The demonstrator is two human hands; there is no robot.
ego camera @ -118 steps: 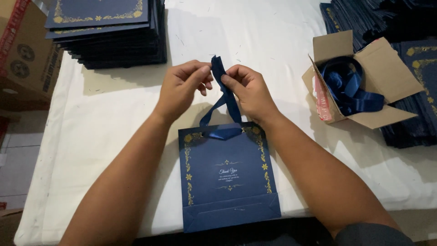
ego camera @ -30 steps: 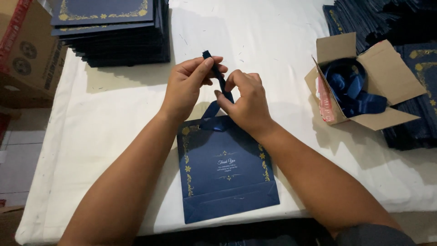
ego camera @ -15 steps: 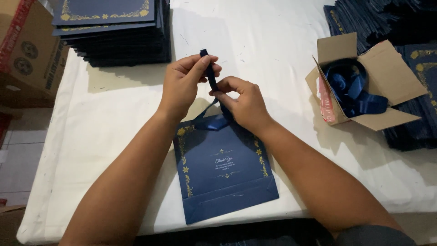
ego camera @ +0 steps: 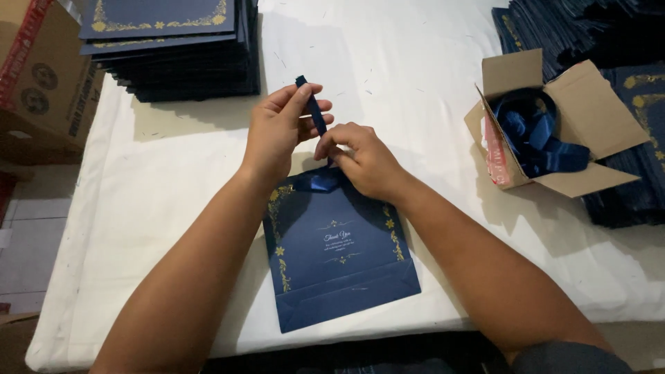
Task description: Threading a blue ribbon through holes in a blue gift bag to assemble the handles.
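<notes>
- Your left hand [ego camera: 277,131] pinches the free end of a dark navy satin ribbon [ego camera: 313,109] between thumb and fingers, closed on it, with the ribbon tip showing just above the fingertips.
- Your right hand [ego camera: 364,159] is closed on the same ribbon lower down, close above the top edge of the flat navy paper gift bag with gold floral borders [ego camera: 339,263]; the exact finger contact is hidden under the knuckles.
- The ribbon's long axis runs from the left-hand pinch down and slightly rightward to the right-hand grip, then on to a looped section lying at the bag's mouth.
- The bag lies flat on the white cloth-covered table [ego camera: 173,201], directly toward you from both grips, its bottom fold close to the table's near edge.
- Your right hand is the nearer one to the bag's mouth; your left is farther up the ribbon, away from the bag.
- An open brown cardboard box holding loose blue ribbon [ego camera: 547,131] sits well apart on your right.
- A stack of matching navy bags [ego camera: 166,41] sits at the far left.
</notes>
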